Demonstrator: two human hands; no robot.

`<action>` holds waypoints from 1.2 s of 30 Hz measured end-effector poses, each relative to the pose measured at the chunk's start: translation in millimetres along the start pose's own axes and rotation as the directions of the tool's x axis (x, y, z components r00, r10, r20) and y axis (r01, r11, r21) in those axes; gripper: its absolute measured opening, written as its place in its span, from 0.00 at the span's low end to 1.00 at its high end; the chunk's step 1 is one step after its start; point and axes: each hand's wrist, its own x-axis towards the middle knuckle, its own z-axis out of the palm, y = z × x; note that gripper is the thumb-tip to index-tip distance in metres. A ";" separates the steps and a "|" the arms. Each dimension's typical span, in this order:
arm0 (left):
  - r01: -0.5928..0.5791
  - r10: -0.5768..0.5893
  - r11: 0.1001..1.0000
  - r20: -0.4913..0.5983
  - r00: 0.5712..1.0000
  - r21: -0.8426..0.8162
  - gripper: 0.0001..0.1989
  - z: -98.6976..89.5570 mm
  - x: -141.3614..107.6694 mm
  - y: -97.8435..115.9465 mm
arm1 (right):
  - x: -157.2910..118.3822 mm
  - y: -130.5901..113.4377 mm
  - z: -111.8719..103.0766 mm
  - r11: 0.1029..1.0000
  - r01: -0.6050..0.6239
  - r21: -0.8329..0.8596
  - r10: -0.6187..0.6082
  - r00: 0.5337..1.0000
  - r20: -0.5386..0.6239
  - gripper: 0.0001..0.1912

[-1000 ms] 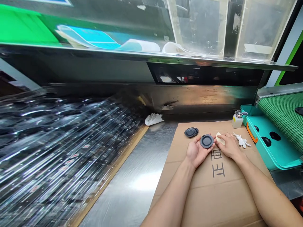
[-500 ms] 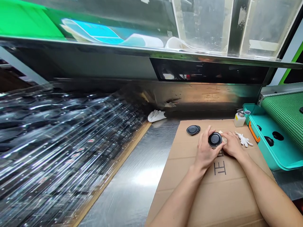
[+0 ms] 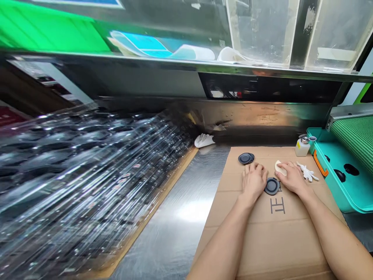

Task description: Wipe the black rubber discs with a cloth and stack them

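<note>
A dark round lid-like part (image 3: 272,186) lies on the cardboard sheet (image 3: 256,245), between my two hands. Beside it my left hand (image 3: 254,181) rests palm down, fingers loosely extended with no object in them. My right hand (image 3: 292,178) has its fingers closed over a small cream-white pad (image 3: 279,168), partly hidden under the fingertips. Just beyond my left fingertips sit stacked dark round parts (image 3: 246,158). A crumpled white glove (image 3: 307,172) lies to the right of my right hand.
At the right stands a teal bin (image 3: 346,194) with black parts inside, beside a green conveyor belt (image 3: 355,132). A white pump bottle (image 3: 302,147) stands at its near corner. Stacked clear plastic trays (image 3: 116,186) fill the left. A metal shelf edge (image 3: 175,62) crosses above.
The dark round part, held up by my left hand before, now lies on the cardboard. My left hand has let go, and my hands have moved apart. The view has shifted left.
</note>
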 end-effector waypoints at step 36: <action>-0.187 -0.041 0.900 0.504 0.863 0.394 0.33 -62.5 112.9 -57.4 | 0.0 -0.7 8.8 0.994 -0.068 0.090 0.066 0.997 0.031 0.17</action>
